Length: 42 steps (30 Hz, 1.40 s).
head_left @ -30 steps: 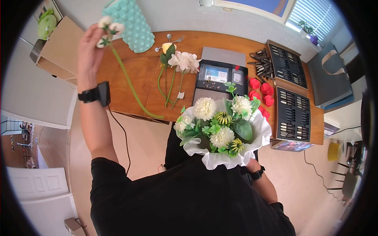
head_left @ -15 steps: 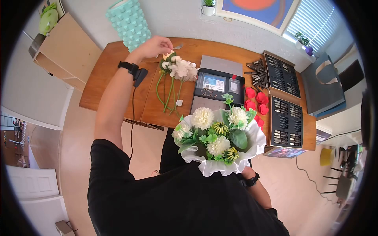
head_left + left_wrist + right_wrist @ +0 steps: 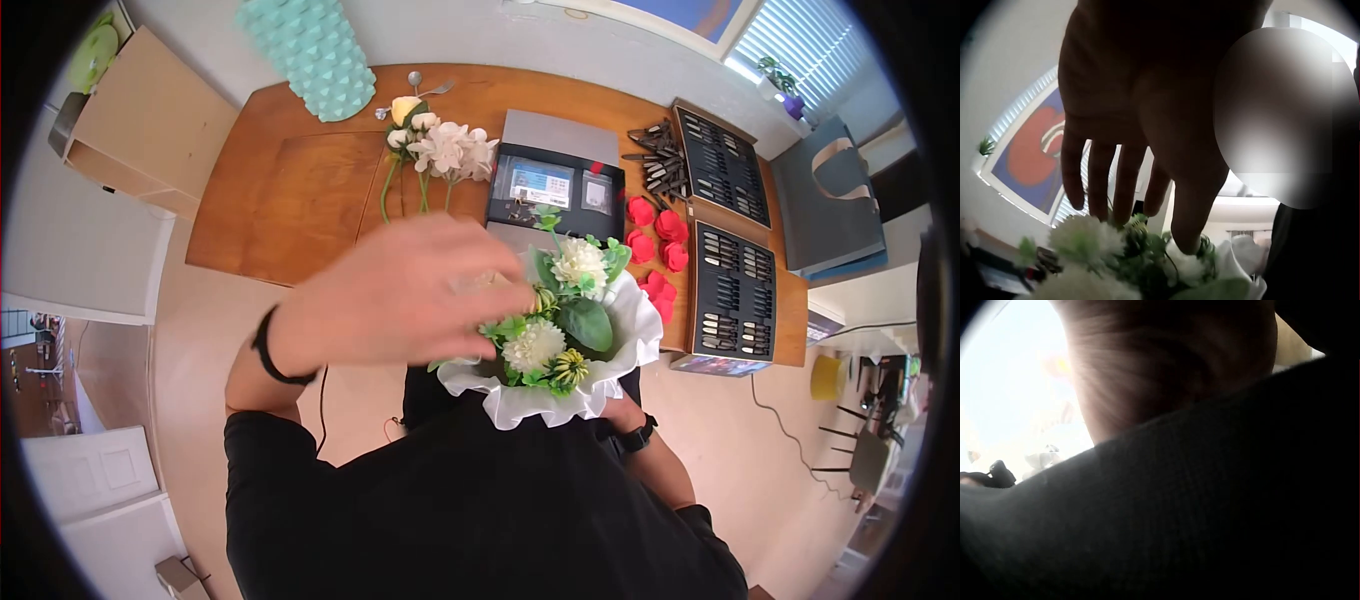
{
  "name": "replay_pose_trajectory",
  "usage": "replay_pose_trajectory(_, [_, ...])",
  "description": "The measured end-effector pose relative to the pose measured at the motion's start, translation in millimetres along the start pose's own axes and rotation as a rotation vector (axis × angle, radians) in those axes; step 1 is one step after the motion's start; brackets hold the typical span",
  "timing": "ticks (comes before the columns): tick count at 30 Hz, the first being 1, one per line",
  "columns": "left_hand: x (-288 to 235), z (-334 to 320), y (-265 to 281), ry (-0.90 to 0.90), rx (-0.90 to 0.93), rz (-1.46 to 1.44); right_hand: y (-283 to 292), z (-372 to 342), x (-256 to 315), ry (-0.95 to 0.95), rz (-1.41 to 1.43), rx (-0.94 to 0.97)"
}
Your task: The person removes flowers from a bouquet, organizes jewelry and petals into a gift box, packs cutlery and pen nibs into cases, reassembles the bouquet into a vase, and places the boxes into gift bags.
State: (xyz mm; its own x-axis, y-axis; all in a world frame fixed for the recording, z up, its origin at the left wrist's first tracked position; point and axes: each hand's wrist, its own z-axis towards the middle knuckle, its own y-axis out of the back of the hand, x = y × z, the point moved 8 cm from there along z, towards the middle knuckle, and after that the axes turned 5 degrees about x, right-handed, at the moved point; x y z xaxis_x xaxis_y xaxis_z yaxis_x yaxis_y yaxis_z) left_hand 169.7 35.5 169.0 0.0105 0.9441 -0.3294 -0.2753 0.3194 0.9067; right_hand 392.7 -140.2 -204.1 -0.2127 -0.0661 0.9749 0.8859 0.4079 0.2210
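My left hand (image 3: 410,295) is over the left part of the bouquet (image 3: 532,346), its fingers straight and spread, with nothing held. In the left wrist view the fingertips and thumb of the left hand (image 3: 1141,125) hang right at the white blooms (image 3: 1088,240). White ruffled wrapping (image 3: 625,335) surrounds the white flowers and green leaves. My right hand (image 3: 622,410) grips the bouquet low at its wrapping, its fingers hidden underneath. Dark cloth (image 3: 1147,506) covers much of the right wrist view, below part of the right hand (image 3: 1166,369).
On the wooden table (image 3: 290,200) lie a pale pink flower (image 3: 450,150), a yellow rose (image 3: 404,110) and white buds (image 3: 424,122). A turquoise vase (image 3: 315,60), an open box (image 3: 555,170), red flowers (image 3: 672,240) and cutlery cases (image 3: 735,285) are also there.
The left hand has laid the white-budded stem beside the other flowers on the table, let go and come back over the bouquet. The right hand and bouquet stay in nearly the same place.
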Motion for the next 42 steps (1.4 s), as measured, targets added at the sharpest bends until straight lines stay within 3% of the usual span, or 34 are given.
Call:
replay_pose_trajectory(1, [-9.3,2.5,-9.6,0.009,-0.001,0.001,-0.4,6.4,11.2,0.002,0.002,0.008])
replay_pose_trajectory(3, [-14.0,6.7,-42.0,0.056,0.124,0.093,-3.5,19.4,36.5,-0.212,0.276,-0.008])
replay_pose_trajectory(4, [-12.8,6.1,-51.7,0.057,0.124,0.095,-3.8,29.1,50.4,-0.219,0.134,0.068])
replay_pose_trajectory(5, [-11.5,5.3,-59.8,0.039,0.094,0.147,1.1,34.7,77.4,-0.306,0.264,0.007])
replay_pose_trajectory(7, [-7.8,4.2,-69.2,0.016,0.064,0.198,1.1,27.2,68.3,-0.311,0.260,0.039])
replay_pose_trajectory(9, [-7.5,2.6,-78.0,-0.039,0.100,0.096,-1.2,17.1,54.8,-0.188,0.109,0.050])
replay_pose_trajectory(11, [-6.8,3.7,-75.0,-0.071,0.060,0.119,2.9,16.1,69.1,-0.240,0.264,-0.004])
replay_pose_trajectory(14, [-9.2,3.9,-48.4,-0.091,-0.019,0.170,10.7,18.7,77.8,-0.210,0.359,-0.082])
replay_pose_trajectory(18, [-14.9,2.6,29.6,0.001,-0.152,0.214,12.1,45.1,126.5,-0.092,0.432,-0.147])
replay_pose_trajectory(22, [-1.6,-15.7,79.4,0.100,-0.274,0.298,9.6,43.6,108.4,-0.086,0.365,-0.100])
replay_pose_trajectory(24, [3.2,-22.9,95.6,0.113,-0.339,0.227,5.7,37.0,85.6,-0.179,0.296,-0.071])
replay_pose_trajectory(28, [21.1,-43.6,130.7,0.178,-0.476,0.179,7.8,37.9,104.9,-0.151,0.382,-0.103])
replay_pose_trajectory(31, [38.2,-65.9,163.4,0.130,-0.536,0.154,10.7,33.5,107.2,-0.125,0.343,-0.119])
replay_pose_trajectory(37, [81.8,-97.4,203.0,0.204,-0.474,0.056,13.1,24.3,94.4,-0.143,0.309,-0.113])
replay_pose_trajectory(40, [105.4,-92.3,187.4,0.343,-0.282,0.177,10.8,40.3,107.3,-0.121,0.291,-0.085])
replay_pose_trajectory(42, [130.1,-88.1,167.9,0.392,-0.216,0.113,15.4,58.8,126.1,-0.058,0.256,-0.067])
